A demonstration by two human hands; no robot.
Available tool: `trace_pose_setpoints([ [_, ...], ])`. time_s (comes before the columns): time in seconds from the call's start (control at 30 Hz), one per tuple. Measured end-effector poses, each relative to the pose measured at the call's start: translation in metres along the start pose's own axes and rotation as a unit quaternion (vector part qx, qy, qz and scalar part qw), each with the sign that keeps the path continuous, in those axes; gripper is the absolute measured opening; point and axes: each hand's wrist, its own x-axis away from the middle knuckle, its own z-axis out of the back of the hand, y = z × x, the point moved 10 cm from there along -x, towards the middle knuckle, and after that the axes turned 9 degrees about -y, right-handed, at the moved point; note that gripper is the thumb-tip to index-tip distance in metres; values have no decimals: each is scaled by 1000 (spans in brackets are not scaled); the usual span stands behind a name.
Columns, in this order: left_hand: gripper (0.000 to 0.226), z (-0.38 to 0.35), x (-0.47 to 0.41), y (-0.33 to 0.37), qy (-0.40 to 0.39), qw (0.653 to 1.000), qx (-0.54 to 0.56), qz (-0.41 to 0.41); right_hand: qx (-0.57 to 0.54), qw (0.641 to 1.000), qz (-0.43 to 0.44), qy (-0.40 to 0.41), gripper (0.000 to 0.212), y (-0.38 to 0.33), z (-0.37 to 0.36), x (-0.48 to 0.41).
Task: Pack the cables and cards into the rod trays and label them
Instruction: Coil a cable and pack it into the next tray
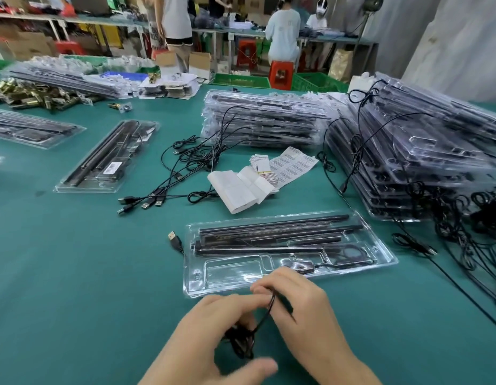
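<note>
A clear plastic rod tray (380, 254) lies in front of me on the green table, with black rods in its upper slots. Its USB plug (173, 237) hangs out over the left edge. Just below the tray both hands work a coiled black cable (241, 343). My left hand (213, 334) grips the bundle, and my right hand (305, 309) pinches a strand of it between fingers and thumb. A stack of small cards (260, 162) and barcode label sheets (291, 165) lie beyond the tray.
Loose USB cables (163, 190) sprawl at centre left beside a labelled packed tray (108, 159). Stacks of trays stand at centre back (263, 120) and right (413, 162), with tangled cables (463, 218) at the right edge. White backing paper (235, 190) lies mid-table. People work at benches behind.
</note>
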Motion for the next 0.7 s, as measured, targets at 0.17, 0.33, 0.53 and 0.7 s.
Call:
trace_pose_setpoints([
  [0.17,54,26,10,-11,-38,980,-195,-14,-63,997,-47,1,15,11,4,0],
  [0.33,38,70,16,-19,92,994,-47,24,11,999,-35,2,25,-2,2,-3],
  [0.53,46,61,-14,13,171,947,271,-2,119,993,3,13,16,-29,-5,-7],
  [0.7,44,31,-47,18,191,875,445,6,46,996,9,-77,35,-26,-24,-6],
])
